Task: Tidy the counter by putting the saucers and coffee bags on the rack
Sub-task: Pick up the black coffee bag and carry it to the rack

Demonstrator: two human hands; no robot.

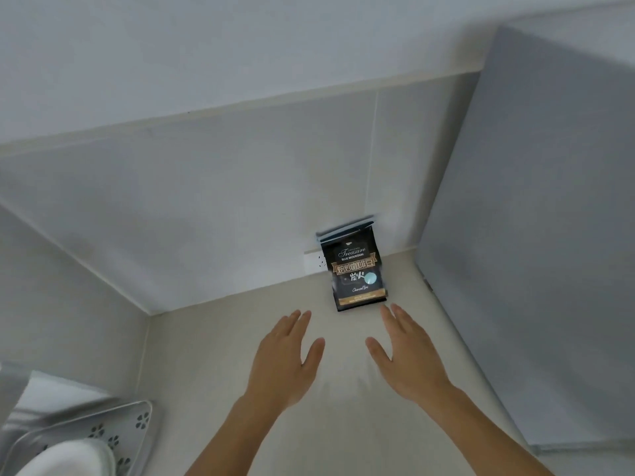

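A black coffee bag [356, 269] with gold lettering stands upright at the back of the beige counter [213, 365], leaning against the wall. Both my hands reach toward it with fingers spread and nothing in them. My left hand [287, 359] is below and left of the bag, a short way off. My right hand [407, 352] is below and right of it, its fingertips almost at the bag's lower right corner. At the bottom left a metal rack [137, 424] with flower-shaped holes holds white saucers [74, 456].
A white wall socket [313, 262] sits just left of the bag. A tall grey panel [529, 235] closes off the counter's right side. Grey tiled walls meet in a corner at the left. A white block [58, 389] lies behind the rack.
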